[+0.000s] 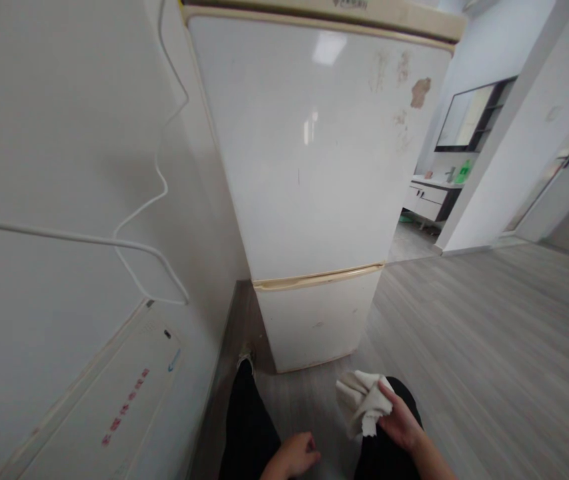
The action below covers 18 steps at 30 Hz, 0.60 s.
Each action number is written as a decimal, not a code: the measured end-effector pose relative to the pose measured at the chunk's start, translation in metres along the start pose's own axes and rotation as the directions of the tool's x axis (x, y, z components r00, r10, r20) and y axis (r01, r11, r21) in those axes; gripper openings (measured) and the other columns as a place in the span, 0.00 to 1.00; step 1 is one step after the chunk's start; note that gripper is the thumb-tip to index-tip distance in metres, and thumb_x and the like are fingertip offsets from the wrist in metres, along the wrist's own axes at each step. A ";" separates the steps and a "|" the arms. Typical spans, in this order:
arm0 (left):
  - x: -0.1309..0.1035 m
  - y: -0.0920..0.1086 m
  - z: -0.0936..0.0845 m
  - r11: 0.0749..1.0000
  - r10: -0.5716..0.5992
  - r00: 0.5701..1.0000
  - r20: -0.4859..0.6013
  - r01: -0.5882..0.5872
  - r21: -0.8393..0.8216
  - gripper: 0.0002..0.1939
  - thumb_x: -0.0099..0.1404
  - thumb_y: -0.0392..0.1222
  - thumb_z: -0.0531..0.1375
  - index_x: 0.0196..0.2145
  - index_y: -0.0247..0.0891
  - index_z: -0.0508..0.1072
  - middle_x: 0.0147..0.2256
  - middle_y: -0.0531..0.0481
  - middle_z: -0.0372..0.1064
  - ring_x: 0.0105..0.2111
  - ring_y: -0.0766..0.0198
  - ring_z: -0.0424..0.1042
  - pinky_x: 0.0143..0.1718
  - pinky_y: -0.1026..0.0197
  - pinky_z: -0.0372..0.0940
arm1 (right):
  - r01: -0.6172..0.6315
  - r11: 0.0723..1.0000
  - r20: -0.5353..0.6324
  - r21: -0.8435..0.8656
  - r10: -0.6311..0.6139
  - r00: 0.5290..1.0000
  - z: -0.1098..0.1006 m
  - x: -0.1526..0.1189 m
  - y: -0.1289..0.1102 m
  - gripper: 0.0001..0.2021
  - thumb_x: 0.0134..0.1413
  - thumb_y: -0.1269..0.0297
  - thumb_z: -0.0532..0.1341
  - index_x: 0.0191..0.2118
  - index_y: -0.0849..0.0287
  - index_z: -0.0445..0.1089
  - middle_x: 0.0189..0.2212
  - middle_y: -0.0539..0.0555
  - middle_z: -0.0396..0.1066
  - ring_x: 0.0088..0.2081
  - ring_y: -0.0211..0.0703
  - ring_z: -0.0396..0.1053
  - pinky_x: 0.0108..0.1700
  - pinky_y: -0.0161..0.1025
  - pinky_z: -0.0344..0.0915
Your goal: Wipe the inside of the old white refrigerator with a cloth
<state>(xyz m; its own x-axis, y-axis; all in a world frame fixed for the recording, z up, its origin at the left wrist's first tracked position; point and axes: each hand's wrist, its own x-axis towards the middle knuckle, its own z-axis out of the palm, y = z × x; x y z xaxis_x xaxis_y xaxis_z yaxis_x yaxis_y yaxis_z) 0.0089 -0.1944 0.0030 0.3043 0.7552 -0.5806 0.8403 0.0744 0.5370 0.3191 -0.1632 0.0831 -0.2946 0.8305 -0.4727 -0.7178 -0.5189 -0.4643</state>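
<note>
A crumpled off-white cloth (357,399) hangs from my right hand (400,421), whose fingers are closed round its right side, just above my right knee. My left hand (294,456) is low in the view beside my left leg, its fingers curled in with no object showing in them. In front of both hands stands a white two-door refrigerator (304,167) with yellowed trim. Its upper and lower doors are closed, and brown marks and a peeled patch (420,93) show at the upper right. Neither hand touches it.
A white cable (74,236) runs along the left wall, above a panel with red lettering (114,400). Grey wood-look floor (464,333) spreads to the right. Beyond are a washbasin cabinet (427,200), a green bottle (463,171) and a mirror cabinet (464,117).
</note>
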 end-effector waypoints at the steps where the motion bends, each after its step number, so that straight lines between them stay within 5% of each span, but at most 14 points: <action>1: 0.001 0.000 0.000 1.000 -0.004 1.000 0.004 0.004 0.000 0.16 0.63 0.48 0.63 0.47 0.41 0.78 0.46 0.44 0.79 0.46 0.52 0.77 0.45 0.55 0.67 | -0.002 1.000 0.004 0.012 0.002 1.000 0.001 -0.001 -0.002 0.19 0.57 0.55 0.69 0.48 0.65 0.77 0.42 0.60 0.81 0.49 0.50 0.78 0.56 0.45 0.69; 6: 0.004 -0.002 0.001 1.000 -0.019 1.000 0.021 0.019 0.008 0.16 0.62 0.46 0.63 0.47 0.39 0.78 0.46 0.43 0.79 0.47 0.51 0.77 0.47 0.54 0.67 | -0.004 1.000 0.022 0.012 0.003 1.000 0.011 -0.008 -0.005 0.20 0.59 0.55 0.68 0.50 0.65 0.76 0.45 0.62 0.80 0.50 0.52 0.77 0.57 0.47 0.69; 13: 0.002 -0.005 0.005 0.998 -0.040 0.998 0.046 0.042 -0.052 0.15 0.54 0.45 0.68 0.40 0.40 0.78 0.45 0.40 0.78 0.50 0.40 0.75 0.53 0.43 0.64 | 0.017 0.999 -0.044 -0.041 -0.019 0.999 0.007 -0.010 0.006 0.17 0.56 0.54 0.70 0.44 0.64 0.79 0.38 0.59 0.81 0.39 0.47 0.79 0.49 0.42 0.71; 18: 0.015 0.008 0.003 0.933 -0.068 0.989 0.133 0.111 -0.343 0.24 0.58 0.66 0.62 0.38 0.43 0.73 0.38 0.44 0.78 0.40 0.49 0.79 0.42 0.49 0.70 | -0.006 1.000 -0.041 0.004 0.006 0.999 -0.004 -0.010 -0.004 0.15 0.56 0.55 0.70 0.43 0.62 0.80 0.38 0.57 0.81 0.35 0.45 0.78 0.43 0.41 0.73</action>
<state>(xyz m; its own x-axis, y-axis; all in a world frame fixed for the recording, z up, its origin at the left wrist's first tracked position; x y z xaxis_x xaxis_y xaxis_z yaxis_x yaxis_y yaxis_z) 0.0217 -0.1851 -0.0033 0.3032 0.6547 -0.6924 0.6638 0.3762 0.6464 0.3278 -0.1703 0.0872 -0.2729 0.8183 -0.5058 -0.7187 -0.5230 -0.4583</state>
